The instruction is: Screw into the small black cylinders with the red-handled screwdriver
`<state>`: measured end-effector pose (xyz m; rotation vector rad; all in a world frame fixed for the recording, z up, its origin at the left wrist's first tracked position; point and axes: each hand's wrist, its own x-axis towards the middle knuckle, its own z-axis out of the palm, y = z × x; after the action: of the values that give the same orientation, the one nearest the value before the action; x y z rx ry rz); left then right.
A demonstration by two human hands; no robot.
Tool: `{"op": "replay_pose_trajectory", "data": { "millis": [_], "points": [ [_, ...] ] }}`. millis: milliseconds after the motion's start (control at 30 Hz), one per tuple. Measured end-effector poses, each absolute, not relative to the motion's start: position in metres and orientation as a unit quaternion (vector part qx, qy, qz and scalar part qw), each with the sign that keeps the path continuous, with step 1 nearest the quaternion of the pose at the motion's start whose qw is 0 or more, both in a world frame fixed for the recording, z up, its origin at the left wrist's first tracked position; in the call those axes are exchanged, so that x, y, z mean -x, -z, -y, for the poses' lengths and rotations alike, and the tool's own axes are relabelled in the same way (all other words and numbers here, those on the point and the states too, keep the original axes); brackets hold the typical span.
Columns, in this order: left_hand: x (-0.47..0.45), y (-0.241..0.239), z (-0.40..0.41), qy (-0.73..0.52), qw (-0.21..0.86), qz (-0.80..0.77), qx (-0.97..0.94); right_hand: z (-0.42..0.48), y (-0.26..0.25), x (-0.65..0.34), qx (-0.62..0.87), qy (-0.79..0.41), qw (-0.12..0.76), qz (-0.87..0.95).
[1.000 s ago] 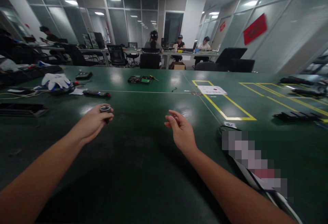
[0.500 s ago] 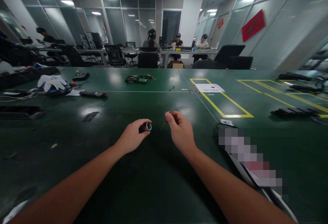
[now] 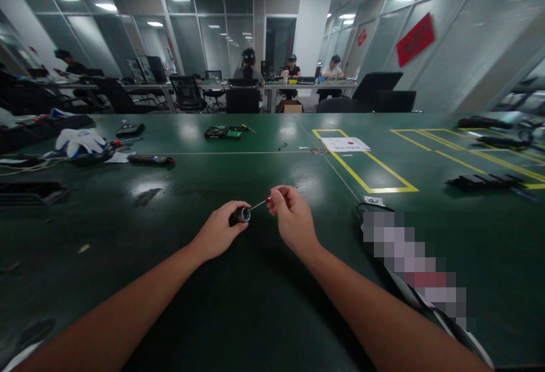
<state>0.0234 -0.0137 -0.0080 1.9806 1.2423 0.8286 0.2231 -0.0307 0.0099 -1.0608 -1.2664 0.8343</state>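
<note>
My left hand is closed around a short dark cylinder, with thumb and fingers on its sides. The cylinder's silvery ringed end faces right and towards me; its other end is hidden in the palm. Just to the right, my right hand pinches a small screwdriver with a red part by the fingers and a thin metal shaft. The shaft points left and down, its tip at the ringed end. Whether the tip touches the rim or is inside, I cannot tell. Both hands are above the green tabletop.
White-and-blue gloves and a dark pen-shaped tool lie on the left. A screwdriver-bit case sits farther back. A white sheet overlaps yellow tape. A blurred-out item lies by my right forearm. Several people sit beyond the table.
The screwdriver has swung from pointing down to pointing left, and its tip has come to the cylinder's end. My right hand has moved slightly left. The left hand keeps its hold.
</note>
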Motion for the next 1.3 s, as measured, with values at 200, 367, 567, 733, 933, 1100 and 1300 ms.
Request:
{"op": "replay_pose_trajectory", "data": {
  "millis": [200, 367, 567, 733, 933, 1100, 1300],
  "points": [
    [-0.022, 0.014, 0.010, -0.353, 0.362, -0.471, -0.723, 0.032, -0.014, -0.223, 0.444, -0.374, 0.610, 0.540],
    [-0.018, 0.024, 0.006, -0.394, 0.378, -0.458, -0.702, 0.036, -0.017, -0.223, 0.436, -0.376, 0.601, 0.554],
    [-0.020, 0.017, 0.008, -0.385, 0.346, -0.459, -0.722, 0.041, -0.013, -0.222, 0.398, -0.382, 0.585, 0.595],
    [-0.022, 0.017, 0.008, -0.385, 0.338, -0.450, -0.732, 0.047, -0.018, -0.220, 0.436, -0.323, 0.583, 0.605],
    [-0.021, 0.019, 0.007, -0.387, 0.355, -0.457, -0.718, 0.045, -0.019, -0.221, 0.468, -0.291, 0.595, 0.585],
    [-0.019, 0.022, 0.005, -0.383, 0.358, -0.460, -0.717, 0.041, -0.015, -0.222, 0.445, -0.304, 0.602, 0.589],
    [-0.017, 0.026, 0.003, -0.389, 0.358, -0.452, -0.718, 0.046, -0.015, -0.220, 0.423, -0.344, 0.577, 0.608]
  ]
}}
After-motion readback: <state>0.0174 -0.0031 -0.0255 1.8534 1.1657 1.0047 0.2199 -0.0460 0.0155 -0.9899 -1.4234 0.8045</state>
